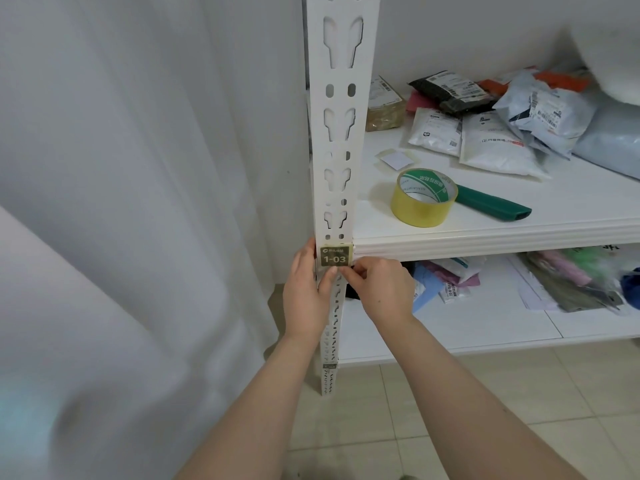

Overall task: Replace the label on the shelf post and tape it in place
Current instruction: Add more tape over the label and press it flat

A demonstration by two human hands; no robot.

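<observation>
Tape roll (pixel 415 211) lies on the shelf (pixel 485 242) nearby. Left hand (pixel 304 292) grips the shelf post (pixel 341 102), and right hand (pixel 381 289) pinches the dark "1-03" label (pixel 334 259).

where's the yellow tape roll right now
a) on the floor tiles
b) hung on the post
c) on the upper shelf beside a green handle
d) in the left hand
C: the tape roll sits on the upper shelf beside the green handle, while the left hand and right hand are both down at the label on the post.
</observation>
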